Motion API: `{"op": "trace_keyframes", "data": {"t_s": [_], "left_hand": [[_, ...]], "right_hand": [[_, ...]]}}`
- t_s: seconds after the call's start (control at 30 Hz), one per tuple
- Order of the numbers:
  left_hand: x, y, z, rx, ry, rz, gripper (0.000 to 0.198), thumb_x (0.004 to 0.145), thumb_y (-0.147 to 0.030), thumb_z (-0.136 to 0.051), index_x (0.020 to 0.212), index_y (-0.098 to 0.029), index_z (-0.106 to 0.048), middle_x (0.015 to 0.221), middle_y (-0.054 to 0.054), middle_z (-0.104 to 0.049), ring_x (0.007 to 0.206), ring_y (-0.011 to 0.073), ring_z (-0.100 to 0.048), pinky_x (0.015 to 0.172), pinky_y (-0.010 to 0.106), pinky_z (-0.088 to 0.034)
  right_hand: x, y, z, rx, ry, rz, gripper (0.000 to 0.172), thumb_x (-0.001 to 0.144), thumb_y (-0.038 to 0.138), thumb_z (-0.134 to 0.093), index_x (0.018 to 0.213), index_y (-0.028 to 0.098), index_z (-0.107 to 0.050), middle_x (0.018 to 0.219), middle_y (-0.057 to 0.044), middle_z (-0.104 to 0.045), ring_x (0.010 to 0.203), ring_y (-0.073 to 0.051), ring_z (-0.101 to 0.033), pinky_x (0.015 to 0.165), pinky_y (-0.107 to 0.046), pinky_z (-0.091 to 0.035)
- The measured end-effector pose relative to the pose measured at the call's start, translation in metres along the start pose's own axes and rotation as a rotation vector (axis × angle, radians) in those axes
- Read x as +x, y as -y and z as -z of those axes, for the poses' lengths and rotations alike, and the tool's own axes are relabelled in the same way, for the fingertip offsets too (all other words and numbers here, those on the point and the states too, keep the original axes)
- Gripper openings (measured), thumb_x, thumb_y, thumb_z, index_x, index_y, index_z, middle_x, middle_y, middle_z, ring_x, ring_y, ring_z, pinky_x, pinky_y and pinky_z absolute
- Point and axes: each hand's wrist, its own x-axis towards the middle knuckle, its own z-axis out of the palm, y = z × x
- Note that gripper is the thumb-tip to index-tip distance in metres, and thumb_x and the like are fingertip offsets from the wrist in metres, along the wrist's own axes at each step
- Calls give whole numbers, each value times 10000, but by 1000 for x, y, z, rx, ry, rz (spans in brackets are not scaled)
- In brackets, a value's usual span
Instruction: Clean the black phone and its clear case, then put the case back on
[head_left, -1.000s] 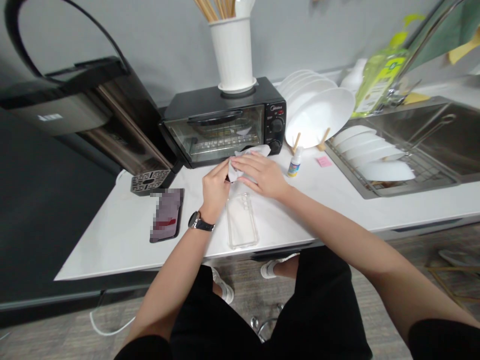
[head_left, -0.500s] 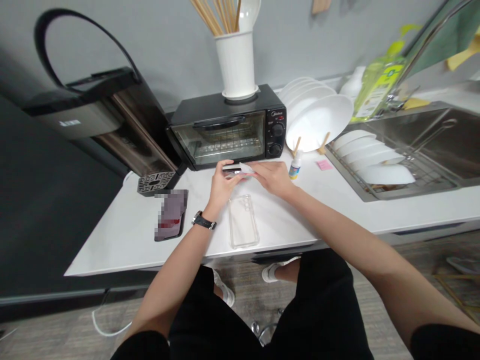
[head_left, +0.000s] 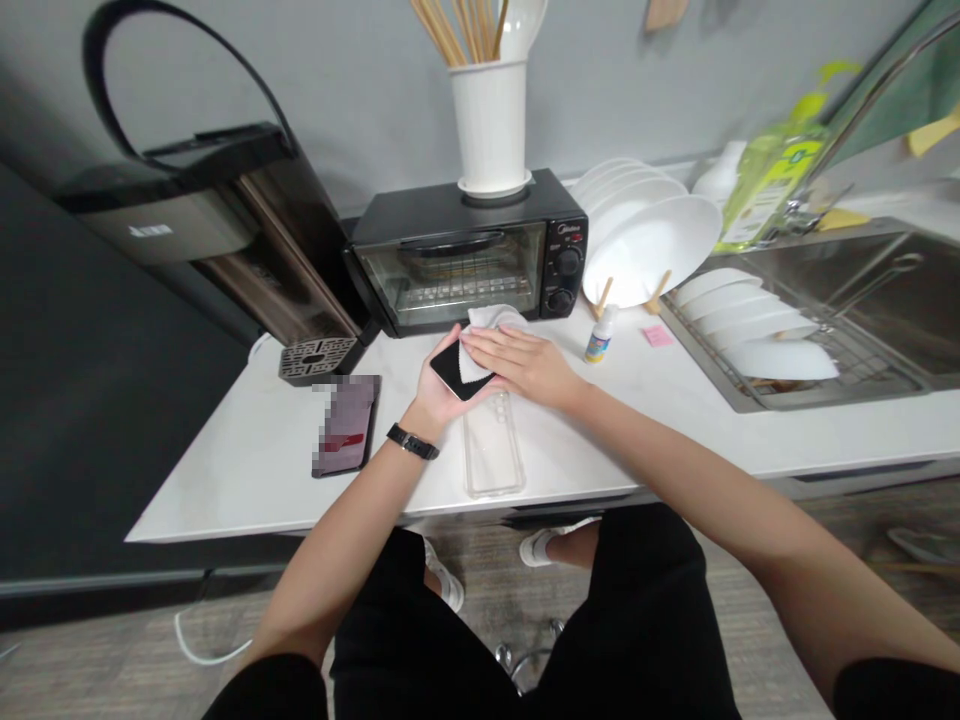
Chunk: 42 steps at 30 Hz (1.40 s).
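Note:
A black phone lies tilted in my left hand, its dark screen facing up and the fingers round its edges. My right hand presses a white cloth with a zigzag edge onto the phone, the fingers close together over it. Part of the cloth sticks out behind the fingers, near the toaster oven. Just below the hands a clear phone case lies flat on the white counter. To the right of my right hand stands a small white bottle.
Behind the hands is a toaster oven. A water dispenser and another phone are on the left. Racked plates, a pink note and a sink with dishes are on the right.
The phone has turned from edge-on to screen up in my left hand. My right hand has flattened the cloth over it. The camera view has shifted slightly.

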Motion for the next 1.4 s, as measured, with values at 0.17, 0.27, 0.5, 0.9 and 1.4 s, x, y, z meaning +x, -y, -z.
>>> {"op": "trace_keyframes", "data": {"t_s": [0.17,0.27,0.5,0.9,1.4], "left_hand": [[-3,4,-19,-80,29,2,457,1006,-519,-464,1139,-163,-718,1269,155,-777,1307,387,-683,1122,621,-543],[-1,9,-21,-62,51,11,458,993,-517,-467,1130,-157,-716,1263,163,-777,1317,393,-675,1125,638,-531],[9,17,-6,26,-63,-157,537,973,-700,-468,1014,-224,-713,1146,101,-803,1364,326,-649,1134,539,-556],[-1,6,-15,94,29,-123,709,1022,-761,-303,1190,-208,-714,1181,120,-799,1275,340,-708,1040,560,-599],[-3,2,-14,277,7,-214,739,1055,-728,-225,1242,-201,-709,1213,129,-789,1302,335,-693,1051,575,-588]], "right_hand": [[-6,-21,5,-19,36,-168,1218,829,918,-531,1697,114,-240,1688,-249,-381,1583,-412,-364,1283,-672,-297],[-7,-21,2,32,74,-158,1228,837,917,-533,1706,115,-200,1708,-243,-351,1605,-407,-318,1293,-661,-279],[2,17,-11,134,125,23,1044,974,779,-512,1715,129,-169,1737,-213,-298,1641,-328,-245,1335,-559,-247],[1,6,3,44,14,-101,954,1013,774,-394,1716,162,-193,1720,-188,-350,1635,-329,-264,1318,-608,-262],[0,5,12,29,-26,-103,869,1040,712,-432,1712,199,-233,1719,-139,-371,1627,-327,-289,1319,-610,-267]]}}
